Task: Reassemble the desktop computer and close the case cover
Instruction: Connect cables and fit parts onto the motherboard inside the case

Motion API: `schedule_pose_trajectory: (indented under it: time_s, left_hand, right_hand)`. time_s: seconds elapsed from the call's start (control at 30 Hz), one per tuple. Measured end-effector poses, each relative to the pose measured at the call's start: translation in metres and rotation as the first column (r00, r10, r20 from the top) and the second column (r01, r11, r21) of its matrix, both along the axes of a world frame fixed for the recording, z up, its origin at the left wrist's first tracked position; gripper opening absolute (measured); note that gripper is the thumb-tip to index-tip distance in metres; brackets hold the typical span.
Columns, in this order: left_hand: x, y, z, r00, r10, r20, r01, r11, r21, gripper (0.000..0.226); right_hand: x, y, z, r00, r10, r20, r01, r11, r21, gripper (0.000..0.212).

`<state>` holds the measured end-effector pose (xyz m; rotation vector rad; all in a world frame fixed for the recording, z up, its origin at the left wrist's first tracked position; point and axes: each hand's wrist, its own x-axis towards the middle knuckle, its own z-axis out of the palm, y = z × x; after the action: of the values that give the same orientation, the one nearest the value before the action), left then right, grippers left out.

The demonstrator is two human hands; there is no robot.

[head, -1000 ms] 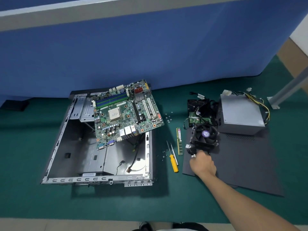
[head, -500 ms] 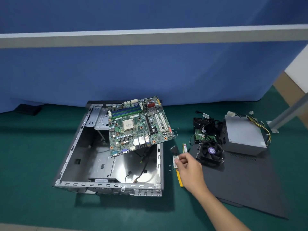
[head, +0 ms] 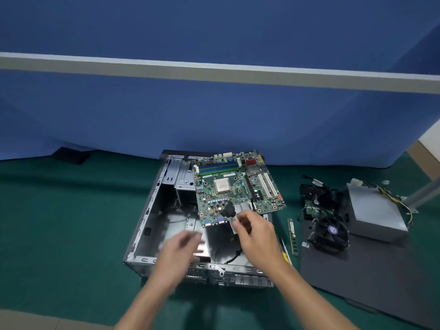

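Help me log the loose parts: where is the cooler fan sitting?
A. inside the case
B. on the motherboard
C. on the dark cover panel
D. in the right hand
C: the cooler fan rests on the dark cover panel beside the power supply, while the right hand pinches a small grey part over the motherboard.

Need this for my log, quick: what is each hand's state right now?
Left hand: open, blurred, holding nothing visible.
Right hand: pinching a small grey-and-black part.
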<state>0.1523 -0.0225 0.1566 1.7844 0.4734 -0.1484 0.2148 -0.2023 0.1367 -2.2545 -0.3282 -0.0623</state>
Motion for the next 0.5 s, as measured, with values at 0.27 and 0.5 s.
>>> schedule_pose_trajectory:
  time_s: [0.27, 0.5]
  left_hand:
    - [0.067, -0.012, 0.047, 0.968, -0.183, 0.174, 0.189, 0.982, -0.019, 0.015]
    - [0.071, -0.030, 0.047, 0.951, 0.063, 0.304, 0.026, 0.960, -0.280, 0.012]
  right_hand:
    - [-0.002, 0.017, 0.022, 0.962, 0.060, 0.265, -0.016, 0.986, -0.165, 0.005]
    - [0.011, -0.013, 0.044, 0.889, -0.256, 0.378, 0.208, 0.964, 0.165, 0.027]
